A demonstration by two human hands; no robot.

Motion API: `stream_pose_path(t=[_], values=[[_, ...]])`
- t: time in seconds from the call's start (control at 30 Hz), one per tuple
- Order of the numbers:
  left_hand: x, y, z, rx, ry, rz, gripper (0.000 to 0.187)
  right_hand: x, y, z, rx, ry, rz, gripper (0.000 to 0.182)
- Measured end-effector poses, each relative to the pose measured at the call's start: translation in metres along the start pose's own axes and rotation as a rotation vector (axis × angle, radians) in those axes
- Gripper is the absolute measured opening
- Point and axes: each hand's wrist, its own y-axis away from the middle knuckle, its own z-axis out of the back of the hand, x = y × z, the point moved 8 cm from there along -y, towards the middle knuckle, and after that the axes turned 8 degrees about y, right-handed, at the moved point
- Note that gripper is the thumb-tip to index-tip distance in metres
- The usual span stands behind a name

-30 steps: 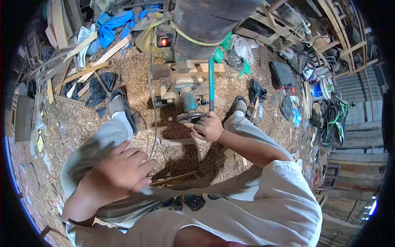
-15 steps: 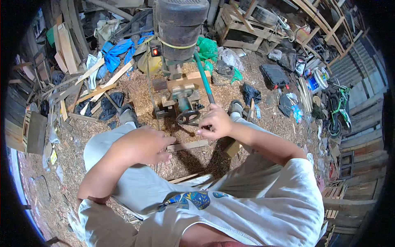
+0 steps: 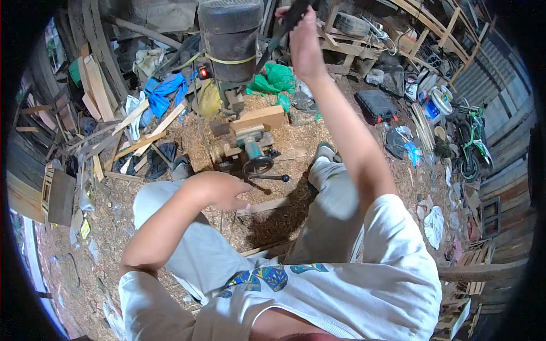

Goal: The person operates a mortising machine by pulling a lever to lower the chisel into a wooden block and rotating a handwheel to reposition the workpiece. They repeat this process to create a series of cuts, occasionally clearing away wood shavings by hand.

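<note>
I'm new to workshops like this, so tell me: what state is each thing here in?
Right hand: raised, closed on the lever handle.
Left hand: low, beside the handwheel, holding nothing I can see.
Switch light: glowing red.
Wood block: lying on the machine's table.

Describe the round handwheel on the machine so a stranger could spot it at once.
Find the big dark motor drum at top centre. Below it sits a teal machine body, and at its lower end hangs the handwheel: a dark spoked ring, the only round wheel there, just above the left hand.
</note>
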Motion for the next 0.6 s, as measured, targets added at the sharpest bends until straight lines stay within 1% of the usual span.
stream_pose_path(t=[0.03,0.07,0.1,0.13,0.17,0.2,0.27,0.3,0.37,0.4,0.5,0.53,0.6], values=[[-0.004,-0.003,0.0,0.009,0.022,-0.025,0.069,-0.02,-0.001,0.001,0.073,0.006,-0.035,0.062],[-0.003,-0.006,-0.001,0.005,0.014,-0.019,0.069,-0.043,0.003,0.0,0.055,-0.003,-0.032,0.072],[-0.004,-0.009,0.0,-0.02,0.018,-0.055,0.069,-0.052,0.012,0.002,0.052,-0.006,-0.023,0.072],[-0.007,-0.011,0.003,-0.043,0.023,-0.093,0.069,-0.068,0.025,-0.001,0.116,0.118,-0.118,0.077],[-0.01,-0.011,0.007,-0.019,0.024,-0.065,0.069,-0.09,0.038,-0.001,0.178,0.243,-0.216,0.083],[-0.013,-0.011,0.01,-0.019,0.019,-0.062,0.069,-0.118,0.046,0.004,0.177,0.391,-0.189,0.077],[-0.014,-0.01,0.015,-0.024,0.0,-0.045,0.067,-0.155,0.06,0.007,0.258,0.382,-0.285,0.078],[-0.016,-0.006,0.018,-0.034,0.001,-0.028,0.065,-0.166,0.063,0.008,0.255,0.382,-0.279,0.078],[-0.014,-0.004,0.019,-0.049,-0.012,-0.037,0.063,-0.184,0.07,0.003,0.291,0.339,-0.374,0.073],[-0.013,-0.003,0.02,-0.06,-0.017,-0.046,0.062,-0.19,0.071,0.003,0.291,0.338,-0.377,0.073],[-0.006,0.002,0.023,-0.068,-0.023,-0.044,0.062,-0.205,0.077,0.001,0.232,0.244,-0.437,0.074],[-0.003,0.004,0.023,-0.061,-0.009,-0.046,0.062,-0.218,0.078,0.006,0.234,0.29,-0.467,0.074],[0.002,0.008,0.026,-0.117,-0.006,-0.047,0.062,-0.211,0.079,0.004,0.252,0.29,-0.563,0.073]])
